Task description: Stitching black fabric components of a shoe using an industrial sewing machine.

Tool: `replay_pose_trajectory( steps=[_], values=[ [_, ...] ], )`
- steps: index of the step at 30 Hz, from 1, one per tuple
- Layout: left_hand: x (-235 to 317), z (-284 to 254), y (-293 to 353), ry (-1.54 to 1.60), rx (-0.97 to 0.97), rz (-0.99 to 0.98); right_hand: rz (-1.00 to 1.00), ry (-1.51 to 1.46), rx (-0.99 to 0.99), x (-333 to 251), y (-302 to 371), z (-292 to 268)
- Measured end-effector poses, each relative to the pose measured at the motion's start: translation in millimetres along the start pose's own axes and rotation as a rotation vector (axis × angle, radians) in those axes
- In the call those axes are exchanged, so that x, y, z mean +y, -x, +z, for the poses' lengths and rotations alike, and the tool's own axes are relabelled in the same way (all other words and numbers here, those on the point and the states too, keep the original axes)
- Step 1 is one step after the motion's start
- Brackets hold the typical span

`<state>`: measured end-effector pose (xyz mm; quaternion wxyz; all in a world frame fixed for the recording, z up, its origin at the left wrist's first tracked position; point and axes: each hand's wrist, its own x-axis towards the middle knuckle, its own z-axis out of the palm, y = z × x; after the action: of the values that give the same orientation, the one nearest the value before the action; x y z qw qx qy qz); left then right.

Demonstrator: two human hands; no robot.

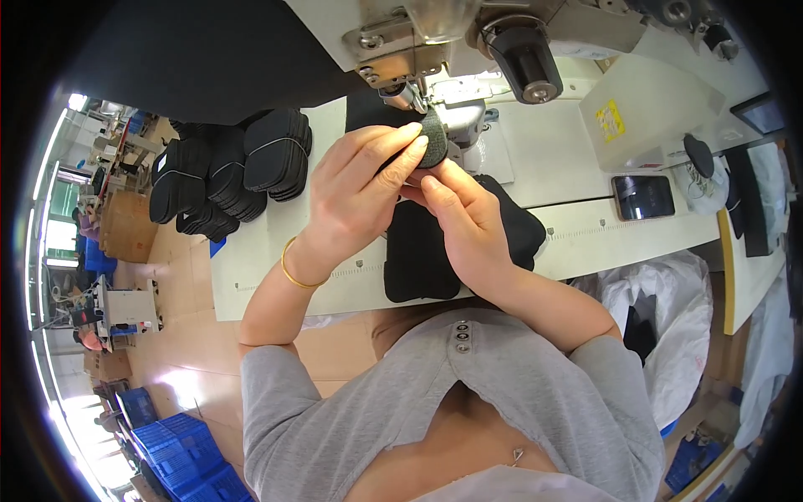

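Both my hands hold a small dark fabric piece (435, 140) with a rounded end, close under the needle area of a sewing machine (410, 94). My left hand (361, 174), with a gold bangle at the wrist, pinches the piece from above with thumb and fingers. From below and to the right, my right hand (468, 226) grips its lower edge between thumb and fingers. Part of the piece is hidden behind my fingers. Beneath my hands, black fabric pieces (422, 255) lie on the table at its near edge.
Banded stacks of black shaped pieces (278, 157) stand on the table's left. A phone (642, 197) lies at the right, near the machine's pale housing (648, 109). A white plastic bag (669, 318) hangs below the table's right edge. Blue crates (180, 452) sit on the floor at lower left.
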<state>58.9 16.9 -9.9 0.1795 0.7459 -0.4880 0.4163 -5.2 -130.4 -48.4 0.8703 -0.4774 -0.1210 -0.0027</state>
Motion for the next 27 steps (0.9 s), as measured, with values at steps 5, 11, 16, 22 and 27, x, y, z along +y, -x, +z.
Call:
replay_pose_trajectory(
  steps=[5,11,16,22,27],
  values=[
    [1.2,-4.4,1.4,-0.004,-0.016,-0.031,-0.033,-0.015,-0.002,6.3,-0.7,5.8],
    [-9.2,-7.9,-0.3,0.037,-0.042,0.006,-0.032,-0.078,-0.035,8.7,-1.8,16.9],
    [-20.3,-7.2,0.4,0.065,-0.049,0.029,-0.031,-0.127,-0.012,5.8,-9.4,23.3],
    [-28.2,1.0,0.5,0.056,-0.011,0.039,-0.053,-0.147,-0.057,11.0,-18.4,19.4],
    [-25.7,6.1,0.0,-0.02,0.009,0.025,-0.019,-0.147,-0.031,10.4,-20.7,20.8]
  ],
)
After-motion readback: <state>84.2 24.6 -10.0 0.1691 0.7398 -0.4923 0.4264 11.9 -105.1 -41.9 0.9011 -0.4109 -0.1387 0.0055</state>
